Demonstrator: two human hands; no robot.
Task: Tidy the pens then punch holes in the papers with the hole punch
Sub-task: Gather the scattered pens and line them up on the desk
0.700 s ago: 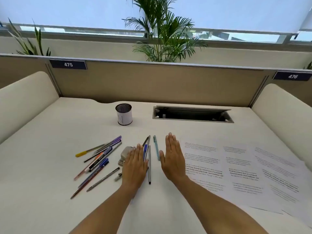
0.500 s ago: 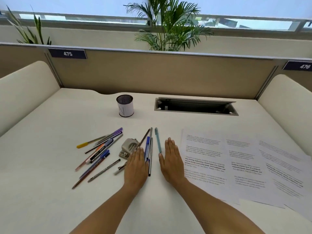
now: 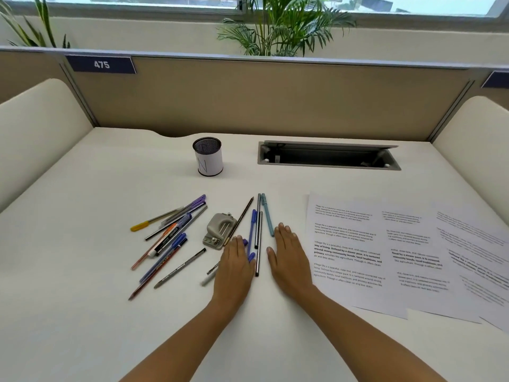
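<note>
On the desk (image 3: 82, 271), both hands flat, fingers spread, left hand (image 3: 234, 267) and right hand (image 3: 289, 261) flanking pens (image 3: 257, 238)

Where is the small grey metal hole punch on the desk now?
In the head view, the small grey metal hole punch lies left of centre, between the scattered pens and the left hand, just beyond its fingertips.

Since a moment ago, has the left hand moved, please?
Yes, back toward the person: fingertips of the left hand, earlier level with the far end of the hole punch, now lie by its near end.
</note>
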